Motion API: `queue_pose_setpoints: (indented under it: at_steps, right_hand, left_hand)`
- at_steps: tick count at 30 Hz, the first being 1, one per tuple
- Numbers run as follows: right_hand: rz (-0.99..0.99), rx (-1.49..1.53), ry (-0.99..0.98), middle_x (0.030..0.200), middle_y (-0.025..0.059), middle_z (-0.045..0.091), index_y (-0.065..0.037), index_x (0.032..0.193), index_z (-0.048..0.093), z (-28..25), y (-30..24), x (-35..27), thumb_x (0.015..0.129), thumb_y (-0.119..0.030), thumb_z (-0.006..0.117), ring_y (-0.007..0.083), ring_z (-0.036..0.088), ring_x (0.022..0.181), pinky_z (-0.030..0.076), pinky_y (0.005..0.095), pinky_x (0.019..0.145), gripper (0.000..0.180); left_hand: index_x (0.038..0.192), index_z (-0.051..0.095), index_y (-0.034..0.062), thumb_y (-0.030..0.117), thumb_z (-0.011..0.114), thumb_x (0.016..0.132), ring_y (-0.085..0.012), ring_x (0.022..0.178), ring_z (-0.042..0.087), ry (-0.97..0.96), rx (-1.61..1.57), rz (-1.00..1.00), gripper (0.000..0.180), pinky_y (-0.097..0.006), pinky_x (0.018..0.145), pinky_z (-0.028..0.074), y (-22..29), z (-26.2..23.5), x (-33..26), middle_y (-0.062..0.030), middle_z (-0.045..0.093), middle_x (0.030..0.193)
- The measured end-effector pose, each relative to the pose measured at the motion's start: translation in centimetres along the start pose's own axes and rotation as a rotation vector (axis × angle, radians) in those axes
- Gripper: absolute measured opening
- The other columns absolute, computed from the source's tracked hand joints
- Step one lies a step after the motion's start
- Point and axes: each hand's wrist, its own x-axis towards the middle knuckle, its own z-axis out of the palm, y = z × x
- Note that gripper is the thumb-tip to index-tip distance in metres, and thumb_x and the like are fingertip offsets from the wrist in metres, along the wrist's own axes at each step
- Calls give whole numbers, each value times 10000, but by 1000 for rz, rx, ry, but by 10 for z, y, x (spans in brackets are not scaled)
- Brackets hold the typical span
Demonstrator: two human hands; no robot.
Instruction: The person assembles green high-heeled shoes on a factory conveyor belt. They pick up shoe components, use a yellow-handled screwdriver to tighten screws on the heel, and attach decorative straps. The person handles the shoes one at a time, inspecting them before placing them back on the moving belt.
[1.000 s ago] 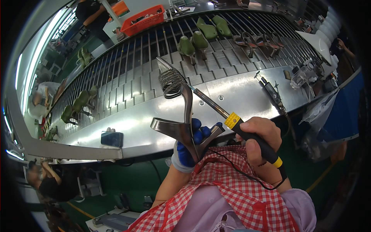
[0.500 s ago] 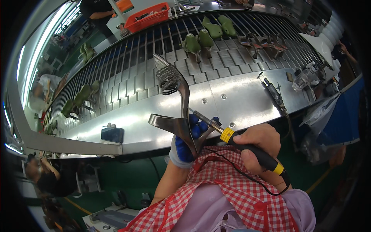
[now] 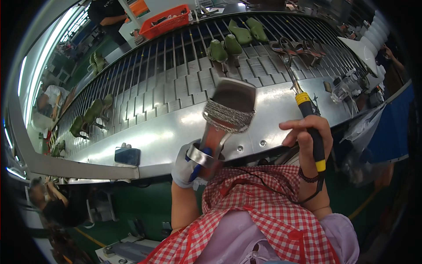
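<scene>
My left hand [image 3: 181, 169], in a white glove with blue fingers, grips a high-heeled sandal [image 3: 229, 118] near its heel end. The sandal's dark insole faces up and its square toe points away from me. Braided, glittery straps cross the forefoot, and a metallic silver strap arches over the heel part. My bare right hand [image 3: 307, 136] holds a corded soldering-iron-like tool [image 3: 309, 115] with a black and yellow handle. Its metal tip points away, apart from the sandal. My right index finger sticks out to the left, off the handle.
A slatted metal conveyor [image 3: 171, 90] curves across the bench. On it stand green shoe lasts [image 3: 241, 33] and strappy sandals [image 3: 296, 47], with more green lasts [image 3: 92, 113] at left. A phone [image 3: 127, 155] lies on the metal ledge. A red basket [image 3: 165, 22] sits beyond. A white hose nozzle [image 3: 360, 50] hangs at right.
The sandal has turned from a side view to insole up, toe away. The tool has moved off it to the right and now points away; my right hand's grip has loosened.
</scene>
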Motion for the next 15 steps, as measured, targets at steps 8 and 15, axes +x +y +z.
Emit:
queue_pose_setpoints:
  at_steps: [8,15]
  right_hand:
    - [73,-443,-237,613,24,543,-64,908,506,-7,19,10,774,-177,789,79,551,517,419,196,514,332]
    - [1,-316,103,611,-28,481,-72,845,491,0,40,3,843,-107,716,28,437,519,341,193,475,228]
  left_hand:
    - [1037,639,-98,157,651,762,-247,903,667,-277,-136,-2,376,-351,825,512,14,-37,4,-193,681,993]
    - [1234,533,-51,181,561,918,-212,1063,596,360,-644,68,393,-315,967,440,24,-26,16,-163,637,1094]
